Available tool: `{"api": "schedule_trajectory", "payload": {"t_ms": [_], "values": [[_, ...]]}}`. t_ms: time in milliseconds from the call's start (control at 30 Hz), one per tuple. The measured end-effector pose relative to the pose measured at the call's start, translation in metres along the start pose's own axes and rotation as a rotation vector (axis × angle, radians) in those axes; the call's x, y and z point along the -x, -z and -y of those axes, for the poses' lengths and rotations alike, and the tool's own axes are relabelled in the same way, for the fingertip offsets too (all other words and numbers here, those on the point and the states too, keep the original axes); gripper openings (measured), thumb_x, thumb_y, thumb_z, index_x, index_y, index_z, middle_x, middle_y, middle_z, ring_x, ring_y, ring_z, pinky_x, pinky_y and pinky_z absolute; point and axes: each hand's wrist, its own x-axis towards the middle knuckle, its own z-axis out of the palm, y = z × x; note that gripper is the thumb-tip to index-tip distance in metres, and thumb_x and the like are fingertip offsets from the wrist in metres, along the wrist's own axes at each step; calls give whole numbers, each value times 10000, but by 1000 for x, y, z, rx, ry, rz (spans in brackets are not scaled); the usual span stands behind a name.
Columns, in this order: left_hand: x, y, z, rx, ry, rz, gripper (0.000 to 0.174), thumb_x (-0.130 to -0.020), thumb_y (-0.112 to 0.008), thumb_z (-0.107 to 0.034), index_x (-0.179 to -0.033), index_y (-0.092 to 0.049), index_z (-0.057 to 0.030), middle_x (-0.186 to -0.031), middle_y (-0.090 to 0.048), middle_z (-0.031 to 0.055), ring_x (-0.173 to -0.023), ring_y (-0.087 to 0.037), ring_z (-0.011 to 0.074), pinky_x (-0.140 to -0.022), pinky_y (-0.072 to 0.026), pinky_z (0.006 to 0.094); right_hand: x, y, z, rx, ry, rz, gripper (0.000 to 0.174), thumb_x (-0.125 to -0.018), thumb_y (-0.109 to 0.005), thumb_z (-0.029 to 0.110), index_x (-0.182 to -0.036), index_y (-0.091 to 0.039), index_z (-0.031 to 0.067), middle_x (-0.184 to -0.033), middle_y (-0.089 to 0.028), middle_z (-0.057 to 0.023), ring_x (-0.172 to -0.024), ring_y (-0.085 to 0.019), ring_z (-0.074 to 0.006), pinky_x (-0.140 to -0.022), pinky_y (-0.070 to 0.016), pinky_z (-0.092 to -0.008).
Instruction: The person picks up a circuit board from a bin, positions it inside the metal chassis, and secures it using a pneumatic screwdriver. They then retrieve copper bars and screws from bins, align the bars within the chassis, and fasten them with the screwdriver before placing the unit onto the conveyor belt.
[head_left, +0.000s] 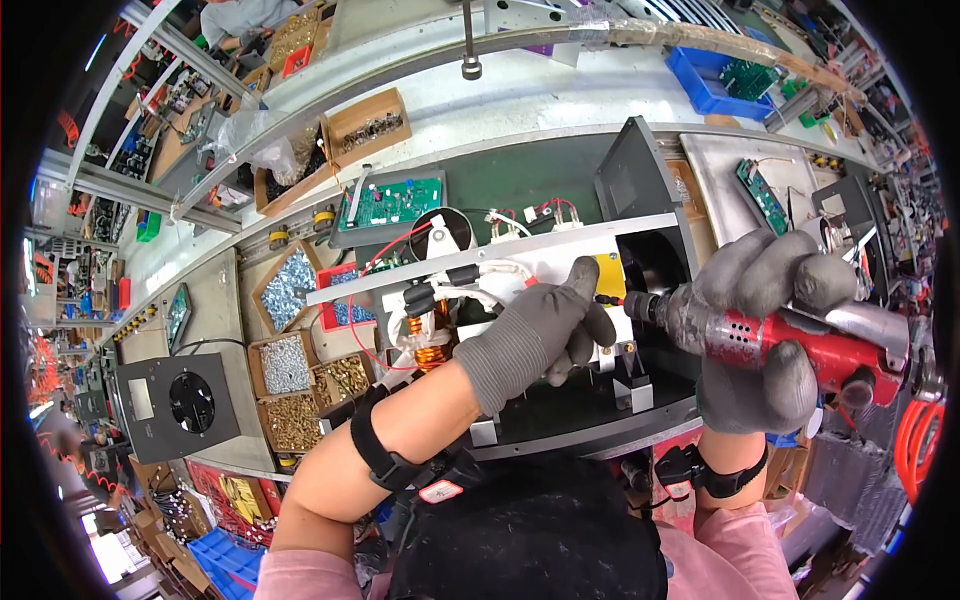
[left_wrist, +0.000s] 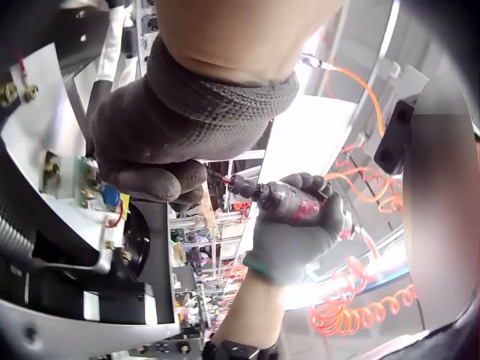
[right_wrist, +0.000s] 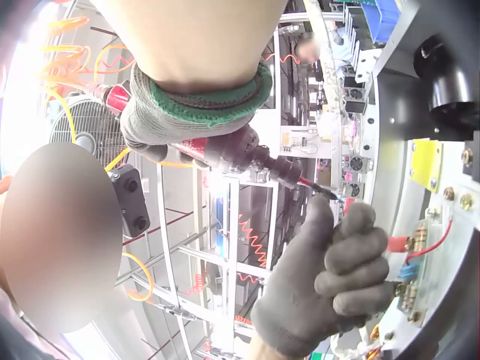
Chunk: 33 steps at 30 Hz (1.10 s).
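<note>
At the open case, my right hand is gripping the red driver; my left hand is curling by its bit, hold unclear. Left of the case, boxes are holding small metal parts.

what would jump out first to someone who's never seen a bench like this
Probably the bulky red power driver in the gloved right hand, its bit pointing at the fingertips of the gloved left hand. Next might come the bright yellow patch inside the open metal housing, just beyond those fingertips. The copper coil also stands out, near the left wrist.
</note>
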Motion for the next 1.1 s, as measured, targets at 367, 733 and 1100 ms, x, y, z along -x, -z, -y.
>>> {"api": "schedule_trajectory", "payload": {"t_ms": [367, 733, 1100], "values": [[13, 5, 35, -293, -41, -103, 472, -974, -405, -418, -885, -617, -5, -546, -548, 28, -481, -524, 76, -451, -413, 223, 37, 24, -24, 195, -390, -220, 378, -737, -632, -1, -1079, -475, 36, -905, -596, -131, -744, -585, -149, -592, -522, -262], [13, 4, 46, -452, -86, -101, 422, -949, -455, -411, -897, -638, -34, -687, -620, 73, -613, -612, 178, -608, -485, 321, 34, 20, -31, 264, -391, -186, 333, -736, -576, -99, -1024, -468, 26, -844, -586, -112, -686, -570, -141, -577, -512, -270], [46, -20, 65, -857, -287, 91, 209, -820, -615, -289, -977, -632, -152, -904, -595, 51, -826, -624, 268, -711, -500, 401, 31, 19, -38, 407, -402, -126, 221, -719, -579, -128, -876, -529, 19, -801, -586, -86, -703, -591, -131, -656, -505, -276]]}}
